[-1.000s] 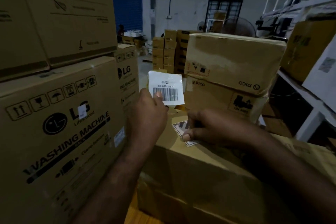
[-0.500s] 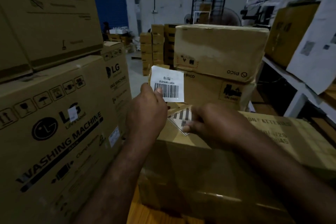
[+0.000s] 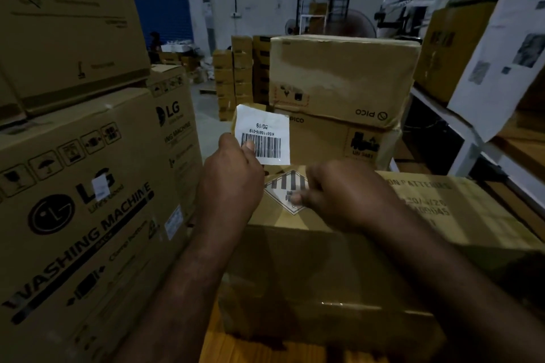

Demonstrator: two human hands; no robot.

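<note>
Above the carton's [image 3: 324, 259] far edge, barcode label [image 3: 265, 130] pinched by left fingers [image 3: 249, 146]; right fingers [image 3: 298, 198] curled on hazard sticker [image 3: 281, 186], hold unclear.

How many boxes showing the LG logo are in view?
2. One LG box stands at the near left; the second LG box stands right behind it. Other boxes may hide their logo.

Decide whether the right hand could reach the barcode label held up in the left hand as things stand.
Probably yes. The right hand sits over the diamond sticker, just below and beside the barcode label pinched by the left hand, with nothing between them.
</note>
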